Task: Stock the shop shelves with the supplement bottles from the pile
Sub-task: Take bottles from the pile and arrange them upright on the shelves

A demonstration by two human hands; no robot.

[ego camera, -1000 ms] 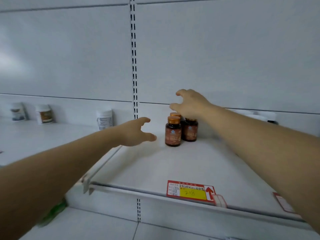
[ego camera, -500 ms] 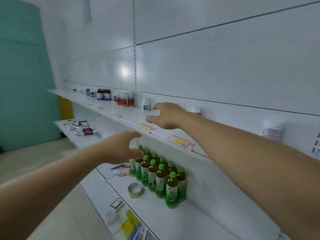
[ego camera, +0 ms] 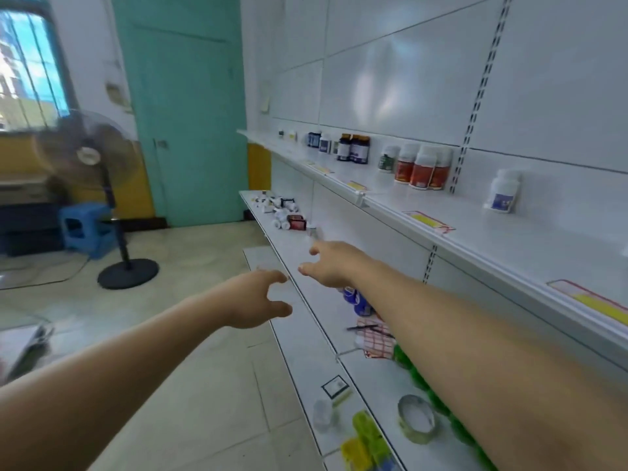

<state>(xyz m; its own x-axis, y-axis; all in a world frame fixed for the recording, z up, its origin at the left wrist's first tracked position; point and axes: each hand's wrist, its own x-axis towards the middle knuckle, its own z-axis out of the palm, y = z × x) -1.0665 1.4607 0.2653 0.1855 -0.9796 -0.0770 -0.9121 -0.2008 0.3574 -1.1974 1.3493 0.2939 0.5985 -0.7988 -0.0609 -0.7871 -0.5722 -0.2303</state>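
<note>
Both hands, the left hand (ego camera: 253,300) and right hand (ego camera: 334,265), reach out empty with fingers loosely spread, so carry them on along the middle shelf (ego camera: 307,300) to the pile (ego camera: 280,212) at its far end, gripping one upright bottle each.

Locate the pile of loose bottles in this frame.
In the head view, the pile lies at the far end of the middle shelf, beyond both open hands, near the teal door.

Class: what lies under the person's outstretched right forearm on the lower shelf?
Under the right forearm lie blue-labelled bottles, a red-and-white grid sheet with a dark pen, and green bottle tops. The arm covers the rest of them.
</note>
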